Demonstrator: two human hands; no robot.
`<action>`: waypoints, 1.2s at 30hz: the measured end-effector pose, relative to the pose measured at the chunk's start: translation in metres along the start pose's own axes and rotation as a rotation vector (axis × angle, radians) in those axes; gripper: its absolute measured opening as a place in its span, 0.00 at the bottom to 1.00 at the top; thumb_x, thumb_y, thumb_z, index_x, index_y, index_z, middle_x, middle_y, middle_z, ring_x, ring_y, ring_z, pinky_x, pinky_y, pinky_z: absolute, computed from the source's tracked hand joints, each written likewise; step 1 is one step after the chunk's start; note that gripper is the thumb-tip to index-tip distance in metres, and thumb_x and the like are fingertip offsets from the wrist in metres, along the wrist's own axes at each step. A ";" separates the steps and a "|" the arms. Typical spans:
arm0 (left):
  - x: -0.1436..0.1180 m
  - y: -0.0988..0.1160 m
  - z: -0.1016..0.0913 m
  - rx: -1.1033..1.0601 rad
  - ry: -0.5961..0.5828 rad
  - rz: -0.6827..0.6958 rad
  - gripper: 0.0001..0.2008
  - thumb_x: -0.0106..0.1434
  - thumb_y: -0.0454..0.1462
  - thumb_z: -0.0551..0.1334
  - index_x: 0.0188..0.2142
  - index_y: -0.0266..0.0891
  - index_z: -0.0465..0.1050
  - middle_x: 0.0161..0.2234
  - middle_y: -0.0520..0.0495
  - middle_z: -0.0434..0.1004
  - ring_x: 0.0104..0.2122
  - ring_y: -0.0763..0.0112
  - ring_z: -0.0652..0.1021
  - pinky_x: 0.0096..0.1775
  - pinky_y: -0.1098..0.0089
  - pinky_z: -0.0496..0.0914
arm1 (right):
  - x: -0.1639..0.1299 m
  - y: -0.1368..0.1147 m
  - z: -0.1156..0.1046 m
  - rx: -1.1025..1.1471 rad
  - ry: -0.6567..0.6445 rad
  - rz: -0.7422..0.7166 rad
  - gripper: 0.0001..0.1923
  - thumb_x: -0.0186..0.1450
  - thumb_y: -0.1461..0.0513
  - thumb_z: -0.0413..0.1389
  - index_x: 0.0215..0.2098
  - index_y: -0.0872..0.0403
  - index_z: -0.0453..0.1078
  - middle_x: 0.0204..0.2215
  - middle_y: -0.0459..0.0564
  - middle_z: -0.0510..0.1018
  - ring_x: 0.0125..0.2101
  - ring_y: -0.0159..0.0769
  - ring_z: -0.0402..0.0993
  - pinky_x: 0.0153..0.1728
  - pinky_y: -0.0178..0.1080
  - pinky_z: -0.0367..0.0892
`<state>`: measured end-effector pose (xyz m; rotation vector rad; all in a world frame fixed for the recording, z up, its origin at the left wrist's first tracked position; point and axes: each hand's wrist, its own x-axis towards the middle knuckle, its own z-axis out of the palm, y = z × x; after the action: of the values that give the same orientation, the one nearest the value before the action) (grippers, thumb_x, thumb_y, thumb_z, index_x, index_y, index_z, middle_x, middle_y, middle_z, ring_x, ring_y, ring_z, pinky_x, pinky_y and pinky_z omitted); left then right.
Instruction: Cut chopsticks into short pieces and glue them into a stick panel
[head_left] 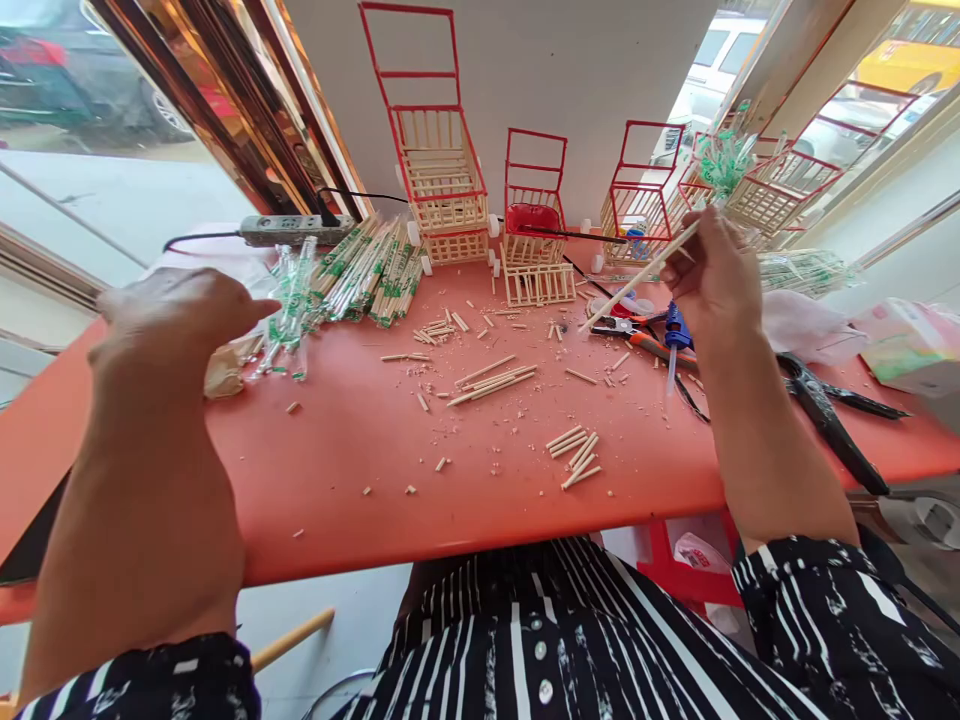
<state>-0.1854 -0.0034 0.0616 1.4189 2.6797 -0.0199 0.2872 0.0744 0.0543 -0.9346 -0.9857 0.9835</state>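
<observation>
My right hand (716, 270) is closed on one end of a wooden chopstick (641, 275), which slants down to the left above the table. Smeared by motion, my left hand (180, 310) hovers at the left with its thumb stretched out and nothing visible in it. Beside it lie empty clear-and-green wrappers (292, 305) and a pile of wrapped chopsticks (375, 265). Several bare sticks (495, 382) lie mid-table, and short cut pieces (577, 455) are grouped near the front edge.
Small stick-built carts with red handles (439, 150) stand along the wall. Pliers (622, 328), a blue-handled tool (677, 330) and a black tool (832, 420) lie on the right. A power strip (292, 230) sits at the back left. Wood scraps dot the red table (337, 450).
</observation>
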 end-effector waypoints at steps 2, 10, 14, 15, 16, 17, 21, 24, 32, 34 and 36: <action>-0.019 0.016 -0.008 0.075 0.016 -0.113 0.26 0.73 0.48 0.57 0.59 0.31 0.75 0.66 0.23 0.72 0.64 0.37 0.70 0.59 0.39 0.66 | -0.003 0.011 0.002 -0.078 -0.054 0.033 0.17 0.65 0.48 0.69 0.32 0.49 0.73 0.24 0.42 0.72 0.23 0.28 0.69 0.23 0.37 0.63; -0.083 0.097 0.033 -0.906 0.000 0.627 0.17 0.70 0.42 0.62 0.47 0.31 0.85 0.38 0.42 0.87 0.30 0.73 0.75 0.36 0.70 0.72 | -0.018 0.040 0.015 -0.204 -0.227 0.103 0.19 0.67 0.45 0.66 0.36 0.51 0.71 0.27 0.43 0.75 0.25 0.27 0.77 0.21 0.30 0.67; -0.113 0.129 0.065 -1.022 -0.381 0.800 0.25 0.64 0.47 0.68 0.54 0.33 0.83 0.38 0.41 0.89 0.30 0.70 0.78 0.31 0.72 0.69 | -0.031 0.045 0.025 -0.201 -0.288 0.156 0.20 0.66 0.45 0.67 0.36 0.51 0.72 0.28 0.43 0.76 0.25 0.26 0.78 0.21 0.28 0.67; -0.119 0.133 0.069 -1.019 -0.441 0.813 0.25 0.63 0.48 0.68 0.54 0.34 0.83 0.36 0.42 0.88 0.28 0.72 0.77 0.29 0.73 0.68 | -0.034 0.046 0.027 -0.196 -0.298 0.170 0.20 0.66 0.45 0.67 0.36 0.51 0.72 0.28 0.42 0.76 0.25 0.26 0.78 0.21 0.28 0.68; -0.123 0.135 0.072 -1.013 -0.497 0.818 0.25 0.62 0.48 0.68 0.51 0.34 0.84 0.34 0.43 0.88 0.24 0.74 0.74 0.26 0.74 0.65 | -0.037 0.046 0.030 -0.190 -0.308 0.182 0.20 0.66 0.45 0.68 0.36 0.51 0.72 0.27 0.42 0.76 0.25 0.26 0.78 0.21 0.27 0.68; -0.126 0.137 0.074 -1.007 -0.544 0.816 0.23 0.62 0.49 0.67 0.48 0.34 0.85 0.32 0.44 0.87 0.21 0.76 0.70 0.24 0.74 0.62 | -0.040 0.046 0.031 -0.185 -0.315 0.190 0.19 0.66 0.45 0.68 0.36 0.51 0.72 0.27 0.42 0.76 0.25 0.26 0.78 0.21 0.27 0.68; -0.126 0.138 0.077 -0.999 -0.636 0.760 0.18 0.58 0.49 0.68 0.33 0.34 0.82 0.26 0.44 0.84 0.16 0.79 0.61 0.20 0.74 0.53 | -0.045 0.044 0.034 -0.173 -0.343 0.211 0.19 0.65 0.47 0.69 0.36 0.52 0.74 0.29 0.43 0.78 0.27 0.26 0.79 0.22 0.26 0.69; -0.122 0.137 0.079 -1.000 -0.654 0.716 0.18 0.55 0.49 0.68 0.32 0.35 0.81 0.25 0.43 0.83 0.17 0.78 0.62 0.20 0.74 0.53 | -0.043 0.043 0.033 -0.168 -0.364 0.239 0.20 0.61 0.48 0.73 0.37 0.52 0.76 0.29 0.43 0.80 0.28 0.25 0.80 0.23 0.25 0.69; -0.103 0.126 0.075 -0.950 -0.503 0.765 0.18 0.55 0.50 0.69 0.32 0.36 0.82 0.28 0.43 0.85 0.19 0.78 0.62 0.23 0.73 0.53 | -0.034 0.033 0.024 -0.293 -0.387 0.275 0.19 0.58 0.54 0.76 0.32 0.55 0.74 0.25 0.44 0.82 0.26 0.27 0.80 0.23 0.26 0.71; -0.097 0.121 0.069 -0.908 -0.448 0.800 0.17 0.57 0.49 0.69 0.32 0.36 0.82 0.30 0.43 0.86 0.20 0.77 0.65 0.24 0.72 0.56 | -0.031 0.026 0.019 -0.378 -0.473 0.258 0.20 0.58 0.52 0.76 0.31 0.56 0.75 0.26 0.47 0.83 0.25 0.28 0.79 0.23 0.28 0.72; -0.091 0.116 0.063 -0.862 -0.385 0.856 0.16 0.58 0.49 0.68 0.30 0.37 0.82 0.29 0.44 0.85 0.21 0.75 0.68 0.26 0.72 0.60 | -0.028 0.019 0.013 -0.475 -0.610 0.224 0.21 0.56 0.49 0.76 0.29 0.56 0.77 0.25 0.49 0.83 0.24 0.28 0.78 0.22 0.28 0.70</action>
<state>-0.0334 -0.0171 0.0128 1.7896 1.3076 0.7297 0.2637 0.0556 0.0337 -1.1809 -1.7063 1.2905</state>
